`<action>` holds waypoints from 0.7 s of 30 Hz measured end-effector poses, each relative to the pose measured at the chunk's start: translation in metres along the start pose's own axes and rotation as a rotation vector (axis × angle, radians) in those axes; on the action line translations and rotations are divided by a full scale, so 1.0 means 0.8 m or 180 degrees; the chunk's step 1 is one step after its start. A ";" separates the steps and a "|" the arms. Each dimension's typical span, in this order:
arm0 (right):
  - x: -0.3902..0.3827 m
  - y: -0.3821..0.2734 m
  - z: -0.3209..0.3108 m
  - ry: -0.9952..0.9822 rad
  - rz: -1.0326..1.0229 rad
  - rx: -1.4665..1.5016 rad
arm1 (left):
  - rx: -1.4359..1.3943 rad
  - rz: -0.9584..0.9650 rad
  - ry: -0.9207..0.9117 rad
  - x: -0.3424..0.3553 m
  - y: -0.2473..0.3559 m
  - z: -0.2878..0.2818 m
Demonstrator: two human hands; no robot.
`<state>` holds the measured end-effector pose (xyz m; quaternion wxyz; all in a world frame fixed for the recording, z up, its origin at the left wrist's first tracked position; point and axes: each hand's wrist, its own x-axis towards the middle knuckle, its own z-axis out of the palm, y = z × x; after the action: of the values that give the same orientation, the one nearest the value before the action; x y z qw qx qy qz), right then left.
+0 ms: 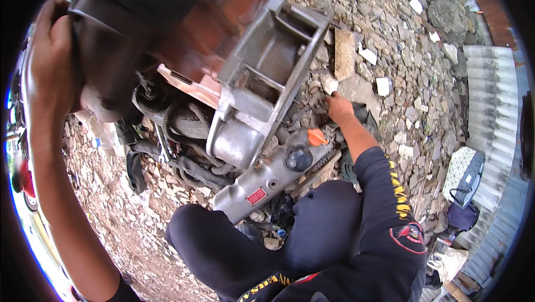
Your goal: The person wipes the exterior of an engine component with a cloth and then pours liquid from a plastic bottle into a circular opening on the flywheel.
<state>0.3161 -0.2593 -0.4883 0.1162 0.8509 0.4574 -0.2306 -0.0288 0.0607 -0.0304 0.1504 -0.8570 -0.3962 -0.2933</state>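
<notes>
One hand on the engine, the other down in the stones

So the left hand [54, 71] has its fingers curled on the engine [206, 29], toward the stony ground's [421, 129] far left corner. Right hand [340, 110] looks narrow, down at the stones; can't tell if it's pinching anything. I'd call this a hold-and-reach step; the next move probably calls for a firm left grip. Count: one engine, one metal housing [264, 81] against it, one valve cover [259, 176] near the ground's near edge with one black cap [299, 158] and one orange cap [317, 136], one wrench [163, 143], one wooden block [344, 54], one patterned bag [465, 174] by the right edge.
</notes>
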 end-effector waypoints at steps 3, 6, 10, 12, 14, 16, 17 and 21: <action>0.007 -0.030 0.018 -0.0059 0.0007 -0.0093 | 0.0175 -0.0101 -0.0139 -0.009 0.014 -0.011; -0.001 -0.008 0.033 0.0073 0.0313 0.0070 | 0.0230 -0.0024 0.0023 -0.009 0.030 -0.003; -0.030 0.006 -0.011 0.0254 0.0360 0.0616 | 0.0375 -0.0261 -0.0053 -0.010 0.050 -0.014; -0.043 0.028 -0.025 0.0842 0.0229 0.1175 | 0.0527 -0.0265 -0.0107 -0.008 0.056 -0.017; -0.058 0.034 -0.075 0.0926 0.0232 0.2018 | 0.0606 -0.0343 -0.0227 -0.010 0.054 -0.021; -0.085 0.031 -0.142 0.1285 0.0099 0.2821 | 0.0570 -0.0353 -0.0120 -0.012 0.052 -0.018; -0.104 0.019 -0.185 0.1586 -0.0038 0.3200 | 0.0588 -0.0382 -0.0173 -0.013 0.053 -0.020; -0.156 -0.014 -0.324 0.1402 -0.0714 0.4252 | 0.0630 -0.0406 -0.0262 -0.008 0.066 -0.025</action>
<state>0.3214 -0.2373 -0.2017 -0.5497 0.7149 0.3159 -0.2949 0.0007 0.0132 -0.0202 0.1989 -0.8223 -0.4828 -0.2263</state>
